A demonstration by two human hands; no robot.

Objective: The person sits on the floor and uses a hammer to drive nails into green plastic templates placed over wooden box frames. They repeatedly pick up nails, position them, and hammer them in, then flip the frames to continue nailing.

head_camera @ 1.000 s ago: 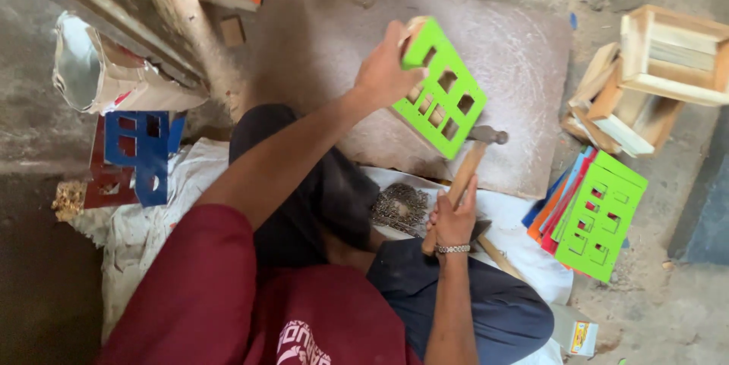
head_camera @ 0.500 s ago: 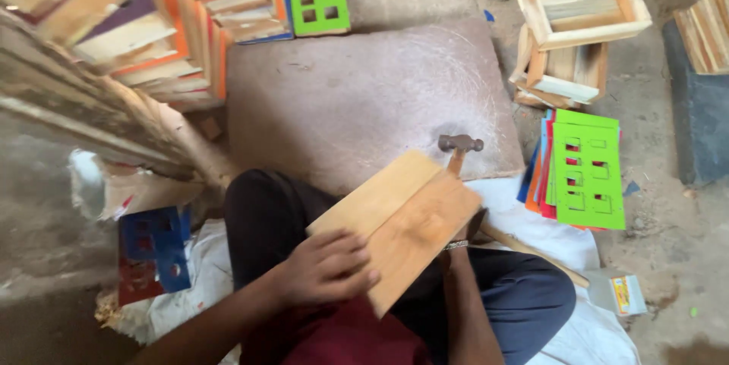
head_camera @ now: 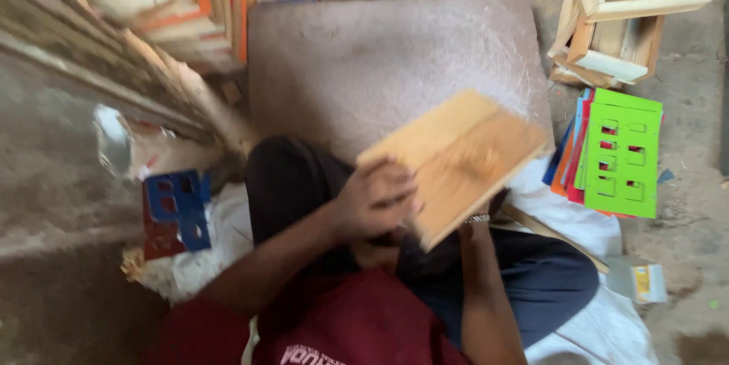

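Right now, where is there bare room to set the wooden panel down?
The grey slab is bare above the wooden panel held in the left hand. The right hand is hidden behind the panel. Crowded: stacked boards at left, the green cut-out panel stack and open wooden frames at right.

Flat rectangular bare-wood panel [head_camera: 459, 160], pale yellow-brown plain face up, tilted with far corner raised, held over the lap just before the grey stone slab [head_camera: 380, 53], motion-blurred
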